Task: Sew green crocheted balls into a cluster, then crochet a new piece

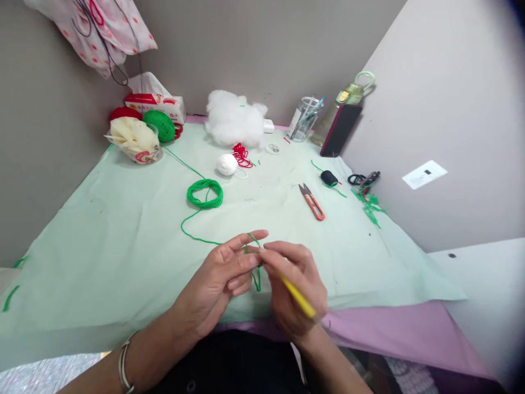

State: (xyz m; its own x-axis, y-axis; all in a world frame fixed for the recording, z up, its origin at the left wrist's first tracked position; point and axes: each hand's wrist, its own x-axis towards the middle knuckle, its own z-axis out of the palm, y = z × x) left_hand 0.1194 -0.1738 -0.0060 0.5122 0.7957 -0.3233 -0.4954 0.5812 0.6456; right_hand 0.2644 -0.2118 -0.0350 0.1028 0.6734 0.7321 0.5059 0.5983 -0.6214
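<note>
Near the table's front edge, my left hand (pixel 229 268) pinches green yarn (pixel 257 280) between thumb and fingers, with a strand looped over the raised index finger. My right hand (pixel 297 284) is closed around a crochet hook with a yellow handle (pixel 298 295); its tip meets the yarn at my left fingertips and is mostly hidden there. A small loop of the yarn hangs below the fingers. From my left hand the strand runs back to a loose green yarn coil (pixel 205 194) lying on the pale green cloth (pixel 139 230).
Orange-handled thread snips (pixel 312 202) lie right of centre. Behind are a white yarn ball (pixel 227 164), white stuffing (pixel 235 117), a glass jar (pixel 304 119), a bottle (pixel 350 93) and a phone (pixel 341 130). A tissue box (pixel 174 106) and a green yarn ball (pixel 159 126) stand back left.
</note>
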